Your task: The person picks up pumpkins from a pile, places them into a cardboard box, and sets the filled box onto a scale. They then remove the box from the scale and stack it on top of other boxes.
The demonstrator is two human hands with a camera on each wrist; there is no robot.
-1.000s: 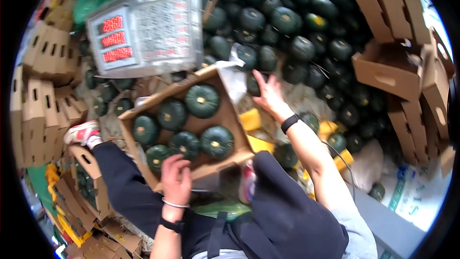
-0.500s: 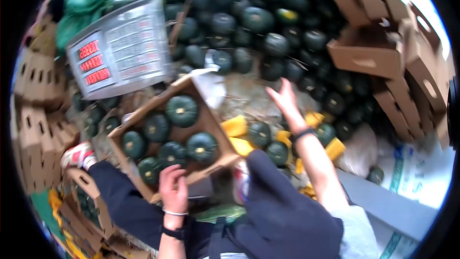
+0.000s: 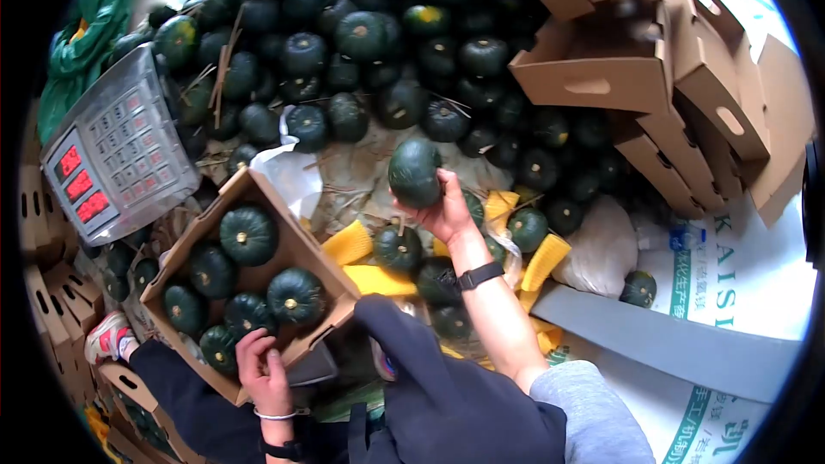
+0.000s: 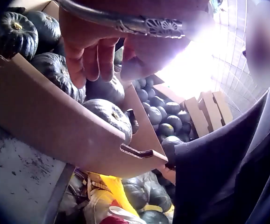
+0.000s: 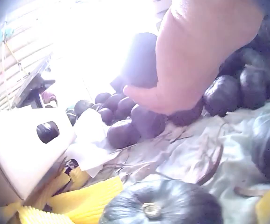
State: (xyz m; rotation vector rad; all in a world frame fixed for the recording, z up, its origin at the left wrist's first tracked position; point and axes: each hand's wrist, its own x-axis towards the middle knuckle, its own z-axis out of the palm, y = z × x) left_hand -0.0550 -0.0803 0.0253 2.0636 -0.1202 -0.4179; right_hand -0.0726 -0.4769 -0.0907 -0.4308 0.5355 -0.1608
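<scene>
In the head view my right hand [image 3: 449, 213] grips a dark green pumpkin [image 3: 414, 172], held above the ground to the right of the cardboard box [image 3: 335, 314]. The right wrist view shows that pumpkin [image 5: 142, 58] dark against glare, thumb along its lower side. Several dark green pumpkins, one of them a ribbed pumpkin [image 3: 296, 296], sit inside the box. My left hand [image 3: 263, 371] is at the box's near side, its fingers hanging loosely over the pumpkins. From the left wrist, the hand [image 4: 121, 51] shows loosely bent fingers just above a pumpkin [image 4: 108, 114].
A scale display [image 3: 120, 150] with red digits stands left of the box. Beyond lies a large pumpkin heap [image 3: 361, 34]. Empty cartons [image 3: 593, 77] are stacked at right. Yellow foam nets [image 3: 378, 279] and loose pumpkins lie right of the box, near a grey beam [image 3: 670, 344].
My right hand was empty with spread fingers; it now holds a pumpkin lifted from the heap side. The left hand stays at the box's near edge. The head view has swung right.
</scene>
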